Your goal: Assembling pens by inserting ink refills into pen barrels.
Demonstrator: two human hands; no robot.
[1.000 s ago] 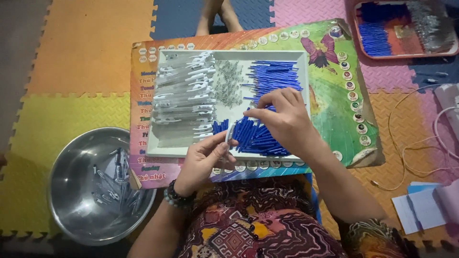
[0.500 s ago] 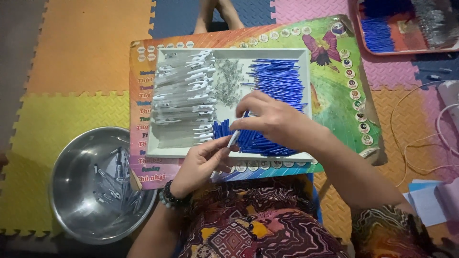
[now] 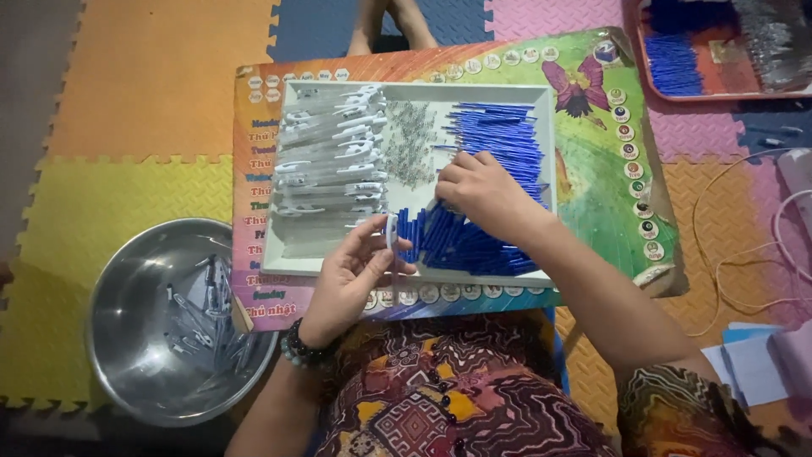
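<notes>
A white tray (image 3: 292, 254) lies on a colourful board and holds clear pen barrels (image 3: 330, 161) at the left, a patch of small metal springs (image 3: 412, 144) in the middle and a heap of blue refills (image 3: 499, 152) at the right. My left hand (image 3: 351, 275) is at the tray's near edge, holding a clear pen barrel (image 3: 392, 233) upright between thumb and fingers. My right hand (image 3: 478, 190) rests on the blue refills, fingers curled and pinching among them near the springs.
A steel bowl (image 3: 127, 338) with several assembled pens stands on the floor mats at the lower left. A red tray (image 3: 719, 63) with more blue refills and clear parts is at the top right. Cables and paper lie at the right. Someone's feet (image 3: 393, 21) show at the top.
My right hand has shifted left and further up the tray, from the lower blue heap toward the springs. My left hand has stayed at the near edge with the barrel.
</notes>
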